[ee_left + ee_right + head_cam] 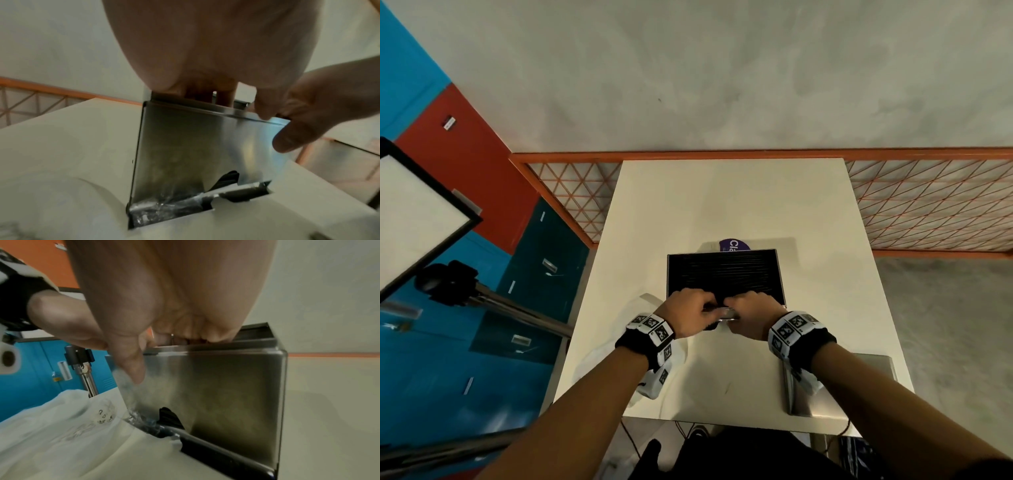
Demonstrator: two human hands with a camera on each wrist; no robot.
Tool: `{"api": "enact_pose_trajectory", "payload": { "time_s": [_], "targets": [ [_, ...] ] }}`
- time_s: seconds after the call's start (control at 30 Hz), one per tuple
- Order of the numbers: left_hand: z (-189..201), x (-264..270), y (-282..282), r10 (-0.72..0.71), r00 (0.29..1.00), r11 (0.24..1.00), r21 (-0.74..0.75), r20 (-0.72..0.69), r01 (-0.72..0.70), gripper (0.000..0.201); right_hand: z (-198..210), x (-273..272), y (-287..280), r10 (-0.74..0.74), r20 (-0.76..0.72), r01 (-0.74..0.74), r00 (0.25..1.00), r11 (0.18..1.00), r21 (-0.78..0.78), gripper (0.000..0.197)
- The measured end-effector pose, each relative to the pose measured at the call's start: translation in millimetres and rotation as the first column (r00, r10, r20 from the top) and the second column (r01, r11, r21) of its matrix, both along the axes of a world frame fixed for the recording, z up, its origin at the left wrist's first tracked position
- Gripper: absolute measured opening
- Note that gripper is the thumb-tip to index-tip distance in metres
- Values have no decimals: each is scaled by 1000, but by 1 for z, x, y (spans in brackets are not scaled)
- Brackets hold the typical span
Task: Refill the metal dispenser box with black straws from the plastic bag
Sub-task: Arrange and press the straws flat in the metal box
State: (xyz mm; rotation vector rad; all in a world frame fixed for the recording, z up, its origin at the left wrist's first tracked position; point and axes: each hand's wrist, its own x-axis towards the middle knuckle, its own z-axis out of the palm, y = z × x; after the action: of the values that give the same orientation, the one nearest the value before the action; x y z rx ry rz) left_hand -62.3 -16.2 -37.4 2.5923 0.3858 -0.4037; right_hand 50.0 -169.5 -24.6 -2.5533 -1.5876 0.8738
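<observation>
Both your hands sit at the near rim of the metal dispenser box point(726, 277): your left hand point(688, 313) and right hand point(751, 317) each curl their fingers over that rim and into the opening, thumbs down the steel front. One box stands mid-desk point(808, 212), open-topped, packed with black straws point(722, 270) lying crosswise. More straws show through the cutout point(170, 417) low in its front. At 8 o'clock from the box lies one crumpled plastic bag point(61, 421), its print too blurred to read. At 12 o'clock, a purple label point(732, 245) shows "Cla". At 4 o'clock rests one steel lid point(859, 380).
</observation>
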Motion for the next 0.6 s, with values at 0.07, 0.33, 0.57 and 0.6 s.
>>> {"api": "enact_pose_trajectory", "payload": {
  "time_s": [0.07, 0.33, 0.57, 0.6],
  "targets": [
    [-6, -3, -5, -55, 996, 998, 37, -73, 58, 41, -2, -4, 2, 46, 8, -45, 999, 996, -72, 35],
    [-24, -11, -20, -16, 990, 1000, 15, -143, 18, 41, -19, -17, -6, 50, -32, -53, 998, 995, -88, 49],
    [-29, -13, -24, 31, 991, 999, -28, -132, -35, 44, -22, -25, -7, 64, -68, -68, 996, 996, -57, 53],
    [-30, -13, -24, 37, 990, 998, -36, -138, -42, 43, -22, -25, -5, 64, -79, -70, 995, 995, -75, 53]
  ]
}}
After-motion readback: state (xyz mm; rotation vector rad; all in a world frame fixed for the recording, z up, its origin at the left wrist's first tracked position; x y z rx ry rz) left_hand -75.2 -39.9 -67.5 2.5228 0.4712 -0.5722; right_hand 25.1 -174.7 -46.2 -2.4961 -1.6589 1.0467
